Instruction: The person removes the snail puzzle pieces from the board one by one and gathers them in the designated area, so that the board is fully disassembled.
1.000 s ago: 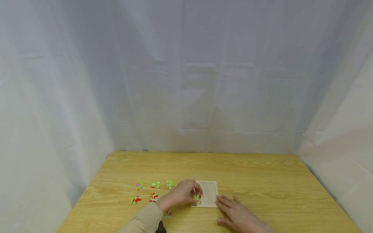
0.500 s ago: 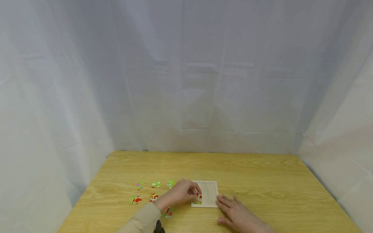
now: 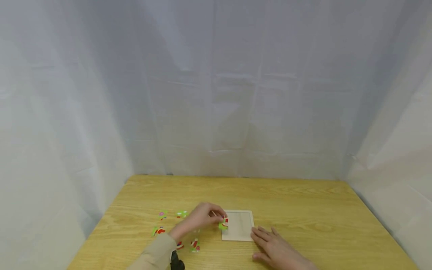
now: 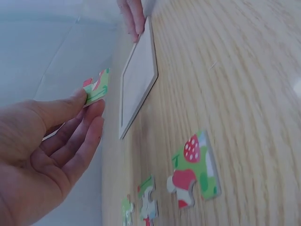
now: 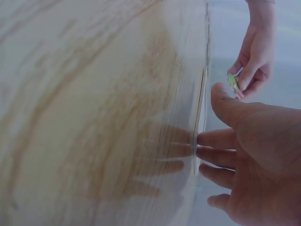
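A piece (image 3: 223, 224) is pinched by the left hand (image 3: 199, 218) just above the frame's (image 3: 241, 237) left edge. The right hand (image 3: 275, 249) lies flat, fingers touching the frame's corner. Loose pieces (image 3: 161, 215) lie left on the table (image 3: 303, 213), possibly six.

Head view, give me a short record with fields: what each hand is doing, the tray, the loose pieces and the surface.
left hand: pinches a green and red jigsaw piece, lifted over the tray's left edge
right hand: flat on the table, fingertips against the tray's right edge
tray: pale wooden square puzzle tray, its inside looks bare
loose pieces: several green and red jigsaw pieces lying left of the tray
surface: light wooden table
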`<state>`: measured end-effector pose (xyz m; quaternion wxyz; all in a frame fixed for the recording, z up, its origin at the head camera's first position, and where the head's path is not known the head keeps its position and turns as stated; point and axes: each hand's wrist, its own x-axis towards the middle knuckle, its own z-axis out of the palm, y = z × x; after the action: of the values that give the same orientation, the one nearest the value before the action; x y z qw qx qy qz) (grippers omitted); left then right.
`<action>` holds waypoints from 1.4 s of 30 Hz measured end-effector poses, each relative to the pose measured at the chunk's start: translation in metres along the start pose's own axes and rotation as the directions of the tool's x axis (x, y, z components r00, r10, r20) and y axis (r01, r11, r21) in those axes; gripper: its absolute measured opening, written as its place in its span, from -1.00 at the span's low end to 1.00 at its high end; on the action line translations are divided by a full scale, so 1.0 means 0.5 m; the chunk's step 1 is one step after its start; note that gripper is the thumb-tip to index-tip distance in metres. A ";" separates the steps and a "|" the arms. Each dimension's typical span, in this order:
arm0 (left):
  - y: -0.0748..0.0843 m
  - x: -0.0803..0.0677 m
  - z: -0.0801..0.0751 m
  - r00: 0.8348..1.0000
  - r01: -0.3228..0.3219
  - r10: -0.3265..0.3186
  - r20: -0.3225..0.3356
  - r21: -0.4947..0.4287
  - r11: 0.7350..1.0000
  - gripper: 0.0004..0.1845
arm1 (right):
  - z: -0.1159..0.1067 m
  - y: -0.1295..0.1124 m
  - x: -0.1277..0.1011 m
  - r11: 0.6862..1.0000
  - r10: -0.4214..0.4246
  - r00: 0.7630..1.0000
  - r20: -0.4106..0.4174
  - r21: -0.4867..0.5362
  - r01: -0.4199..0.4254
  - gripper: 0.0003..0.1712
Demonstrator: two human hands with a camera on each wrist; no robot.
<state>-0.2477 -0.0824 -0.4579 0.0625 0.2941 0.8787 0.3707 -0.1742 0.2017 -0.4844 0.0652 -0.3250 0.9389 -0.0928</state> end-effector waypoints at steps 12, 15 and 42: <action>-0.028 -0.052 -0.060 0.997 0.058 -0.064 -0.053 -0.107 0.993 -0.79 | 0.006 0.006 -0.001 0.999 -0.033 0.999 -0.033 0.013 0.033 -0.21; -0.035 -0.066 -0.075 0.995 0.070 -0.076 -0.064 -0.095 0.993 -0.79 | 0.005 0.005 -0.001 0.999 -0.035 0.999 -0.036 0.018 0.035 -0.21; -0.106 -0.224 -0.164 0.981 0.148 -0.158 -0.117 -0.090 0.985 -0.73 | -0.005 -0.002 -0.002 0.999 -0.047 0.998 -0.032 0.021 0.047 -0.21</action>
<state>-0.2080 -0.2251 -0.4479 0.0482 0.1996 0.8852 0.4175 -0.1734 0.2020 -0.4817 0.0517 -0.3448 0.9309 -0.1094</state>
